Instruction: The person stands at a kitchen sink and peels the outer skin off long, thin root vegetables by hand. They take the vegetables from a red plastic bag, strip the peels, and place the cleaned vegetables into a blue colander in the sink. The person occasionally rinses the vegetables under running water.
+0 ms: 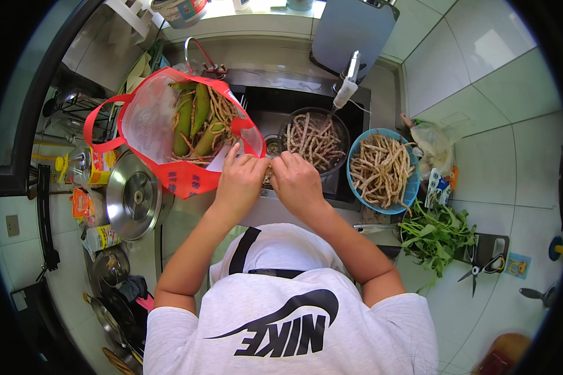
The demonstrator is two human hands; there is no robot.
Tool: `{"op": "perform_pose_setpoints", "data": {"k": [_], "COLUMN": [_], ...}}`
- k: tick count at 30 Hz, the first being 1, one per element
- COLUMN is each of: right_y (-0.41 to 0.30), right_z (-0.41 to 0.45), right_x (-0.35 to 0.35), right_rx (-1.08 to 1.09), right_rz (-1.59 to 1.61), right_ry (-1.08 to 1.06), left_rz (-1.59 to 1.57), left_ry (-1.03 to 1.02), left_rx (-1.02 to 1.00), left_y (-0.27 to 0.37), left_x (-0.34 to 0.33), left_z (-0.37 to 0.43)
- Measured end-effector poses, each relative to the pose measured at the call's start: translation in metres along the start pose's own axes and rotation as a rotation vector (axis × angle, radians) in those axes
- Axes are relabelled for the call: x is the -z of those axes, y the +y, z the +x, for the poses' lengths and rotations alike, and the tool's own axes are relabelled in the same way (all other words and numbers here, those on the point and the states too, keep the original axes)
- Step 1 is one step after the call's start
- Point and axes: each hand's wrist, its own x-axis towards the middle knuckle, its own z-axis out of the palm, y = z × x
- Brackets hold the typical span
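My left hand (245, 180) and my right hand (295, 180) meet at the sink's front edge, fingertips pinched on a small piece of long bean pod, mostly hidden by the fingers. Beside my left hand a red tote bag (187, 180) gapes, holding large green gourds (201, 110) and long thin beans (221, 105). Beyond my right hand a dark see-through bowl (345, 136) of short bean pieces (312, 140) stands in the black sink (260, 101) under the faucet (347, 86). Right of it, a blue basket (353, 185) holds more long, tan beans (380, 171).
Leafy greens (434, 234) lie at the right, near hanging scissors (475, 272). A steel pot lid (133, 196) and an oil bottle (91, 165) are at the left. A grey cutting board (352, 35) leans behind the sink, and a small curved tap (201, 54) stands behind the bag.
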Motion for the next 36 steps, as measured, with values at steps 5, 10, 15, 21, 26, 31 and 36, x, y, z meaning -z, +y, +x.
{"op": "perform_pose_setpoints", "data": {"k": [5,10,15,21,26,31,36], "right_y": [0.015,0.028,0.045,0.057,0.064,0.063,0.058], "right_z": [-0.01,-0.027,-0.044,-0.071,-0.099,-0.123,-0.134], "right_x": [-0.004,0.009,0.018,0.033,0.052,0.079,0.118], "right_rx": [-0.464,-0.978,-0.829,-0.788,-0.792,-0.869,-0.914], "right_rz": [0.795,1.666,1.334,0.87,0.845,0.857,0.87], "right_ry": [0.123,0.021,-0.019,0.041,0.041,0.157,0.404], "left_rz": [0.013,-0.401,-1.101,-1.514,-1.652,-1.645,-1.641], "left_ry": [0.19,0.199,0.162,0.114,0.17,0.19,0.201], "left_rx": [-0.041,0.142,0.514,0.714,0.888,1.009,1.047], "left_y": [0.026,0.044,0.052,0.05,0.024,0.01,0.005], "left_x": [-0.013,-0.034,-0.062,-0.069,-0.098,-0.136,-0.178], "left_z": [0.014,0.025,0.038,0.064,0.082,0.098,0.112]}}
